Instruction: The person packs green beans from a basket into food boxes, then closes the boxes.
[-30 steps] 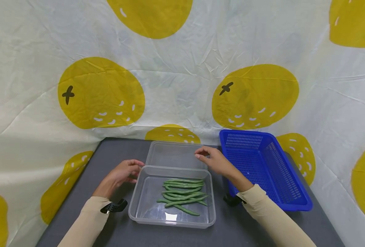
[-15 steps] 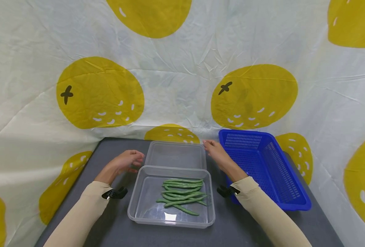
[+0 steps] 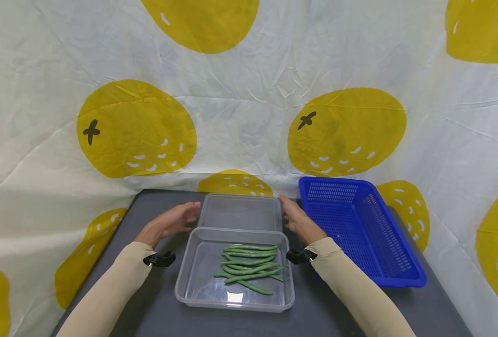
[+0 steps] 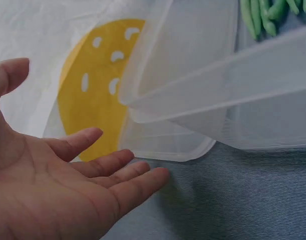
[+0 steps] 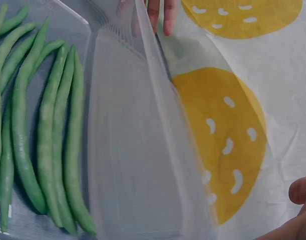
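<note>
A clear plastic container (image 3: 202, 278) stands at the front middle of the table, with several green beans (image 3: 251, 269) (image 5: 75, 150) lying crosswise inside it. Behind it lies its flat clear lid (image 3: 240, 213), whose near edge the container's back rim overlaps in the head view. My left hand (image 3: 171, 222) (image 4: 67, 190) is held off the lid's left side, palm turned inward, fingers extended and holding nothing. On the opposite side, my right hand (image 3: 298, 220) is at the lid's right edge, fingers extended forward; only part of it (image 5: 295, 220) shows in the right wrist view.
A blue perforated plastic basket (image 3: 350, 227) stands at the right, close beside my right forearm. The table (image 3: 164, 323) is dark grey. A white cloth with yellow fruit print (image 3: 240, 135) hangs right behind the table's back edge.
My right hand has moved right from above the lid to its right edge, then slightly down along it. My left hand has risen a little from the container's back corner, its fingers straightening.
</note>
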Available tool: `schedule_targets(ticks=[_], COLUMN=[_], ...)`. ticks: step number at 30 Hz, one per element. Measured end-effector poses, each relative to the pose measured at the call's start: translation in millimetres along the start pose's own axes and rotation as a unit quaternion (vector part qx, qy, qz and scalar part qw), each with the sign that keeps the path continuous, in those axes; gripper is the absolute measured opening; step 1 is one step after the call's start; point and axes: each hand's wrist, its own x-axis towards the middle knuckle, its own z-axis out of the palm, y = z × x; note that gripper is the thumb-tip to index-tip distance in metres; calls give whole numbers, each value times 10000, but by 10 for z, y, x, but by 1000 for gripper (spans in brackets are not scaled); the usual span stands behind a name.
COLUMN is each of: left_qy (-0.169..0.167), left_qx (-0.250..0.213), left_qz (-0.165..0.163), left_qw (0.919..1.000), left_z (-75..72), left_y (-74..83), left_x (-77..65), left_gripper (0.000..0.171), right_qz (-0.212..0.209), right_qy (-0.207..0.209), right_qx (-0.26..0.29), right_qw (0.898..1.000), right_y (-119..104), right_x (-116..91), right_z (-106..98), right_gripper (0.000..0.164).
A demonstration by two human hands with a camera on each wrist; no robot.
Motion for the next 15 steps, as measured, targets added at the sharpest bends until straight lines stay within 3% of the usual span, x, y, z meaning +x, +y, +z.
schedule_targets(ticks=[5,15], left_qy=[-79,-63], left_qx=[-274,-561], left_qz=[-104,-170], left_qw=[9995,9983], left_z=[13,42], left_y=[-79,-189], left_x=[54,157], left_gripper=[77,79], right_qz=[331,314], right_qy=[-152,-203], right_qx=[121,172], right_qw=[9993,9992], right_y=[87,93], right_x=[61,69], right_z=[14,20], right_gripper=[78,76])
